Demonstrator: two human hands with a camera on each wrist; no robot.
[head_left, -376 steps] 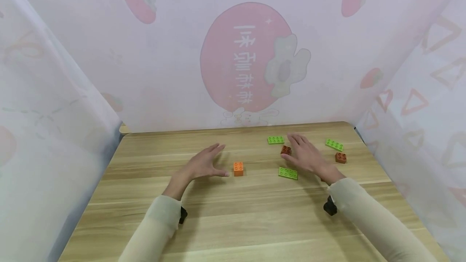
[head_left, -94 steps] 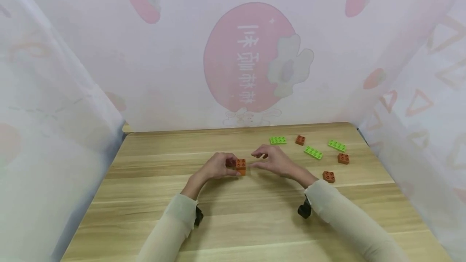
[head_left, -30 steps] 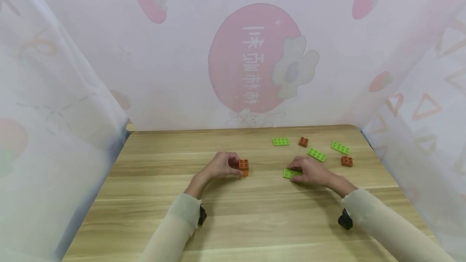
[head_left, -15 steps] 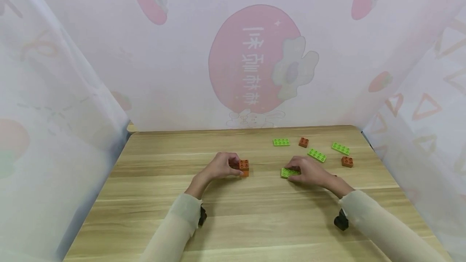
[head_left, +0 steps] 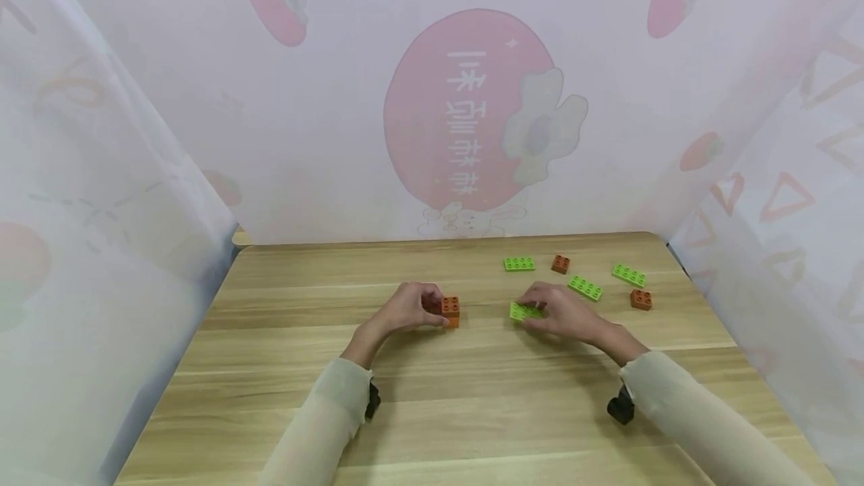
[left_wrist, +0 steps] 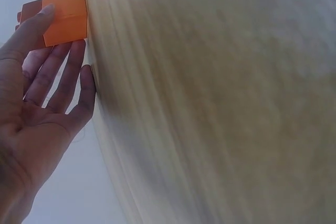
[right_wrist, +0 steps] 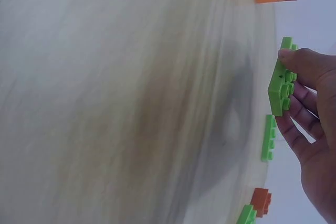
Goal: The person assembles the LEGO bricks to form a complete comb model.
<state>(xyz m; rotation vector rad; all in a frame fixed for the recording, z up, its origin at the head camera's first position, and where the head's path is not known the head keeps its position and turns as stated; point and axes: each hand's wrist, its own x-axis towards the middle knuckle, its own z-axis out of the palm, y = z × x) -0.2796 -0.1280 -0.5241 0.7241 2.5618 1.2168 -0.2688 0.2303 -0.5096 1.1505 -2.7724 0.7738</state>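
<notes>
My left hand [head_left: 405, 309] pinches a small stack between thumb and fingers: a reddish-brown toy building brick [head_left: 450, 304] on an orange brick [head_left: 453, 322]. In the left wrist view the thumb lies across the side of the orange brick [left_wrist: 68, 19], which stands on the table. To the right of the stack, my right hand [head_left: 565, 313] pinches a flat lime-green eight-stud brick [head_left: 523, 312]. The right wrist view has this green brick [right_wrist: 278, 87] raised off the table and tilted, thumb on one side, fingers on the other. A gap separates it from the stack.
Behind and right of my right hand lie flat green bricks [head_left: 519, 265], [head_left: 585, 288], [head_left: 629, 275] and brown bricks [head_left: 560, 264], [head_left: 641, 299]. The wooden table [head_left: 432, 411] ends at a printed cloth wall [head_left: 337, 133], with more cloth on both sides.
The brown brick now sits on the orange one, which stood alone at first. My right hand has picked up a green brick and carried it left and upward; my left hand stays at the stack.
</notes>
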